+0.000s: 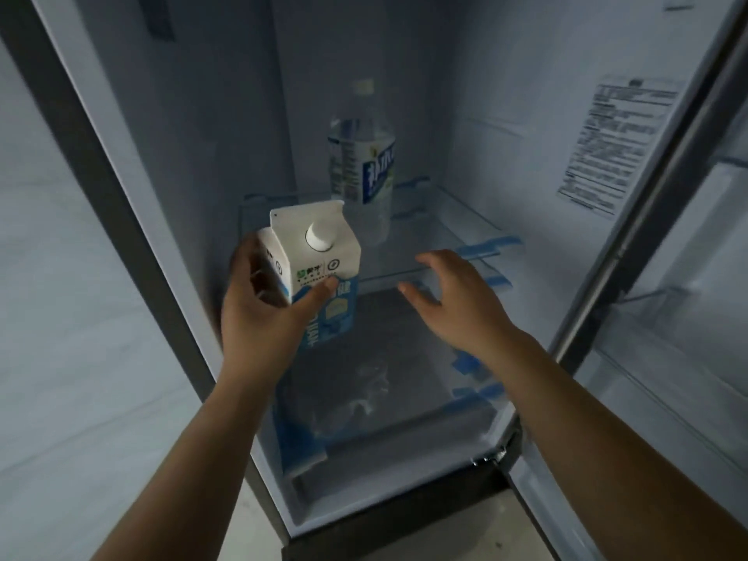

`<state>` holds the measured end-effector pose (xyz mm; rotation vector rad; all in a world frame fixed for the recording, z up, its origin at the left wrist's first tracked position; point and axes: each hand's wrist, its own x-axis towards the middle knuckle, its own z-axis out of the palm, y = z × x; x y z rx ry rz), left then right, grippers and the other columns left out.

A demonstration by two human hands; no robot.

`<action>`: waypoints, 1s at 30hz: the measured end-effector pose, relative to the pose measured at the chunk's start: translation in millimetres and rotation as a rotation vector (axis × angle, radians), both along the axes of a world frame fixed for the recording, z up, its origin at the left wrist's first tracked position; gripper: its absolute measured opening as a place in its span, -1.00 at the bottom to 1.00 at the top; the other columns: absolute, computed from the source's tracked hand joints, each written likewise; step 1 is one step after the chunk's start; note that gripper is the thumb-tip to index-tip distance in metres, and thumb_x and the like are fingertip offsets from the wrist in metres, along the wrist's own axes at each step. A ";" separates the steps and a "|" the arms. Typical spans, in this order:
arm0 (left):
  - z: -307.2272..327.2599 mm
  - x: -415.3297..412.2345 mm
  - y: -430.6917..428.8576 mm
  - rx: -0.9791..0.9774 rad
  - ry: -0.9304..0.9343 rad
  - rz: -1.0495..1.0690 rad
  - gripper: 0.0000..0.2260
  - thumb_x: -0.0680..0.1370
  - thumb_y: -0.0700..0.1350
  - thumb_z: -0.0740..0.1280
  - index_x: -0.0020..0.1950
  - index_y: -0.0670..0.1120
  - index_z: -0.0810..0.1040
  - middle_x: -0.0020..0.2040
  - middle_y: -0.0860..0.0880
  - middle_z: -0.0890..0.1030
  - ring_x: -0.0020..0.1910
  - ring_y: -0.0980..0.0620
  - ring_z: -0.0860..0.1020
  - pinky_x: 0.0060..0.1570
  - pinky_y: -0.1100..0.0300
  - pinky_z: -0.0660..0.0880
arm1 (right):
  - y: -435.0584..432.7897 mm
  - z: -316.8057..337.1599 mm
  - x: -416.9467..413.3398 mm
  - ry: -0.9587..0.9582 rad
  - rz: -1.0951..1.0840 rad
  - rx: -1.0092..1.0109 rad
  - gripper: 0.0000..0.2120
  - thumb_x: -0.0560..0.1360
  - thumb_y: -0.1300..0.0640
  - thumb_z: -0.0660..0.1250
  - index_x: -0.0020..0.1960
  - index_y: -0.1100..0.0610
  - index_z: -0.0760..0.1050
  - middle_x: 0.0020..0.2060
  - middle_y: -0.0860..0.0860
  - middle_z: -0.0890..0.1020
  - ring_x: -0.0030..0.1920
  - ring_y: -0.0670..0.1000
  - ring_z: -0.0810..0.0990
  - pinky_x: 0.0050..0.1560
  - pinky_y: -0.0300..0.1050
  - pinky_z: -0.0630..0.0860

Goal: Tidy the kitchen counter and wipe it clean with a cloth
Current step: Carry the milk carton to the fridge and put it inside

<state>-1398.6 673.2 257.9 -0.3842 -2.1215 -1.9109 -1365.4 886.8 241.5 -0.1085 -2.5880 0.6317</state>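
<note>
My left hand (263, 313) grips a white and blue milk carton (315, 253) with a round white cap, held upright just in front of a glass shelf (441, 236) inside an open fridge. A clear water bottle (362, 164) with a blue and white label stands further back on that shelf. My right hand (457, 297) hovers to the right of the carton with fingers spread, holding nothing. No cloth or counter is in view.
The fridge interior is dim. Its open door (688, 277) with door shelves stands at the right. A printed label (615, 143) is stuck on the right inner wall. A clear drawer (384, 398) with blue tape strips lies below the shelf. A pale wall is at left.
</note>
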 end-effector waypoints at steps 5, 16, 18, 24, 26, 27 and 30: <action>5.2 -45.3 19.4 0.106 -0.001 0.080 -0.35 0.32 -0.17 0.53 0.34 0.03 0.34 0.24 0.02 0.53 0.19 0.13 0.52 0.11 0.14 0.54 | 17.7 -4.6 -63.8 -0.029 -0.086 0.038 -0.59 0.50 -0.01 0.29 0.21 0.27 0.43 0.13 0.20 0.51 0.15 0.21 0.45 0.08 0.09 0.46; -11.0 -117.0 56.8 0.157 0.018 0.260 -0.28 0.32 -0.17 0.54 0.39 0.07 0.30 0.25 0.11 0.47 0.19 0.21 0.48 0.10 0.34 0.50 | 41.4 -45.2 -106.0 0.152 -0.142 0.031 -0.58 0.40 -0.14 0.15 0.00 0.14 0.57 -0.01 0.06 0.63 0.02 0.14 0.57 -0.04 0.01 0.42; -19.4 -126.3 58.0 0.150 0.024 0.276 -0.22 0.31 -0.10 0.55 0.43 0.11 0.25 0.32 0.09 0.44 0.27 0.17 0.45 0.19 0.18 0.49 | 42.8 -45.1 -107.6 0.146 -0.142 0.027 -0.58 0.38 -0.15 0.16 0.02 0.11 0.56 0.01 0.04 0.62 0.05 0.12 0.56 -0.02 0.01 0.40; -27.9 -145.8 58.8 -0.034 0.104 0.299 -0.14 0.32 0.15 0.49 0.50 0.13 0.10 0.40 0.02 0.36 0.37 0.09 0.37 0.29 -0.06 0.41 | 42.7 -47.1 -109.6 0.144 -0.151 0.018 -0.58 0.37 -0.17 0.15 0.05 0.05 0.55 0.07 0.01 0.59 0.12 0.09 0.52 0.05 0.01 0.36; -28.1 -151.8 59.3 -0.070 0.122 0.300 -0.15 0.35 0.14 0.48 0.51 0.10 0.09 0.41 0.02 0.35 0.36 0.06 0.38 0.26 -0.08 0.44 | 42.9 -47.2 -110.4 0.124 -0.149 0.020 -0.58 0.38 -0.18 0.14 0.06 0.04 0.54 0.08 0.01 0.58 0.13 0.08 0.51 0.06 0.03 0.36; -28.7 -153.7 60.0 -0.085 0.125 0.307 -0.15 0.36 0.12 0.48 0.51 0.12 0.07 0.42 0.06 0.31 0.37 0.06 0.37 0.26 -0.09 0.43 | 43.0 -46.9 -110.5 0.114 -0.148 0.020 -0.57 0.38 -0.19 0.13 0.06 0.04 0.54 0.09 0.01 0.58 0.14 0.08 0.51 0.07 0.04 0.36; -27.2 -154.2 62.2 -0.098 0.118 0.307 -0.16 0.40 0.06 0.46 0.52 0.15 0.01 0.37 0.12 0.26 0.39 0.07 0.34 0.29 -0.07 0.41 | 43.7 -47.0 -109.1 0.094 -0.141 0.024 -0.56 0.38 -0.20 0.12 0.08 0.04 0.53 0.10 0.01 0.58 0.16 0.08 0.50 0.08 0.03 0.35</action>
